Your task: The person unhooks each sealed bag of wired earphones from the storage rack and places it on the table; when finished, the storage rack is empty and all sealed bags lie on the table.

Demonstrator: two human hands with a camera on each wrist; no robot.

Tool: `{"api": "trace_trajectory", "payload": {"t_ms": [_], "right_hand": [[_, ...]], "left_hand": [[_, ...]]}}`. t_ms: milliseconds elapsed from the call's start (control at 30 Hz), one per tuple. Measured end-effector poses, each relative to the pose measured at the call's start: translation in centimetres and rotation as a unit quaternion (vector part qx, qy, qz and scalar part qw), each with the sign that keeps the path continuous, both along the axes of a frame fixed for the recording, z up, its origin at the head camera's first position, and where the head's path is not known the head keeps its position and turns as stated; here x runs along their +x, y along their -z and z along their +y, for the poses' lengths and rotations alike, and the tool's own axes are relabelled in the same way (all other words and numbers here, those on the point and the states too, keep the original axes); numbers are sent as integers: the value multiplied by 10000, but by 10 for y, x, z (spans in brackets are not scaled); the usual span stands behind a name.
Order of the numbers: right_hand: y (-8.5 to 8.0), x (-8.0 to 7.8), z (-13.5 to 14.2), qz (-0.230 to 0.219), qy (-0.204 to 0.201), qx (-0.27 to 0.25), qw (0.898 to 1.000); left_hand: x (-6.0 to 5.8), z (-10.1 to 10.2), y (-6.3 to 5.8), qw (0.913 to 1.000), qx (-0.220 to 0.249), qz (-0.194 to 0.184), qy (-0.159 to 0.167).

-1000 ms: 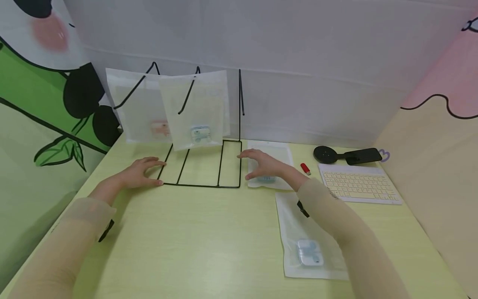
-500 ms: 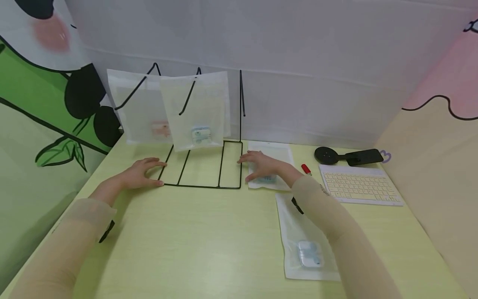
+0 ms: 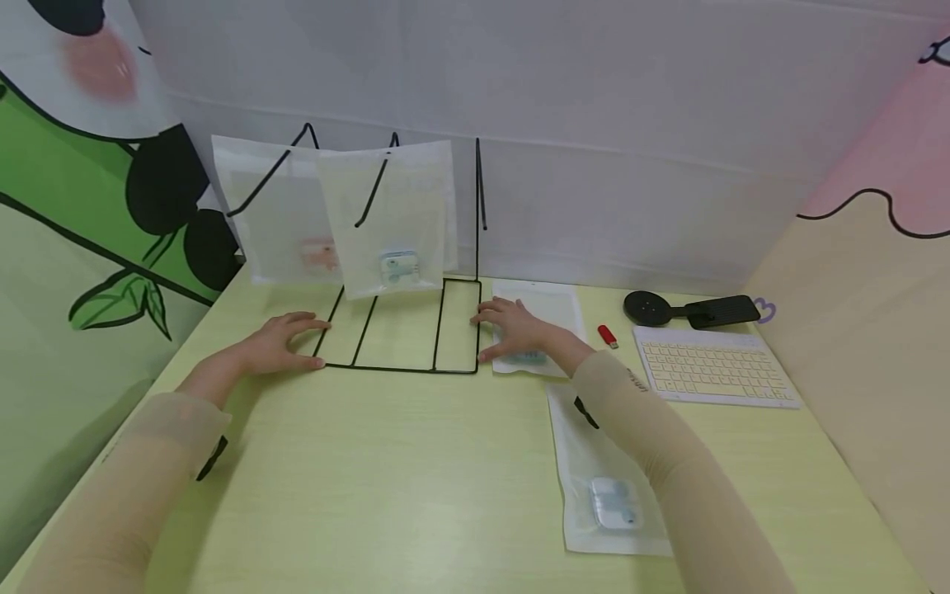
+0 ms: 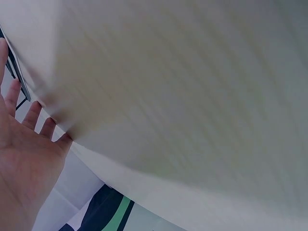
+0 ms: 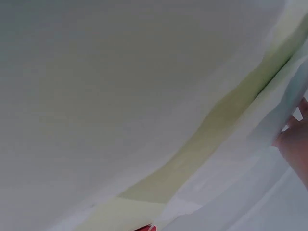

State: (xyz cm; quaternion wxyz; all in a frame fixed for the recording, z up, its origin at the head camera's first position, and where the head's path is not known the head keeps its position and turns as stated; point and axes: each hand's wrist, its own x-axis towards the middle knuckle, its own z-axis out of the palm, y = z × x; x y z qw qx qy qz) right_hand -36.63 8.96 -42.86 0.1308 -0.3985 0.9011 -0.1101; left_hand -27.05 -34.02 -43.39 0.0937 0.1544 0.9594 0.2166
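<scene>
The left arm [image 3: 122, 487] and right arm [image 3: 686, 474] reach forward; left hand [image 3: 269, 345] and right hand [image 3: 519, 328], both spread, face each other.

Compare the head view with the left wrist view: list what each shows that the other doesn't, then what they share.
Only the head view shows the right hand, the white keyboard, the red USB stick and the nearest flat white packet.

Only the left wrist view shows the palm side of the left hand.

Both show that hand, the pale tabletop, the black-and-green printed wall and, only partly at the wrist view's edge, what looks like the black wire rack.
</scene>
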Motion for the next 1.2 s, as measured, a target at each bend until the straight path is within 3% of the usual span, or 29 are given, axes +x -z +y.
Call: {"api": "trace_trajectory", "payload": {"t_ms": [300,667,900,1200], "right_hand": [[2,0,-1,42,315,83,9995],[6,-3,-2,-53,385,3,9992],[7,-5,-4,60,490,59,9988],[8,-4,-4,62,559,106,9984]], "left_hand": [[-1,0,1,10000,-2,65,29],[-3,-3,3,9999,98,71,88],[1,0,-2,9999,38,61,105],[4,4,-12,9981,270,539,113]]}}
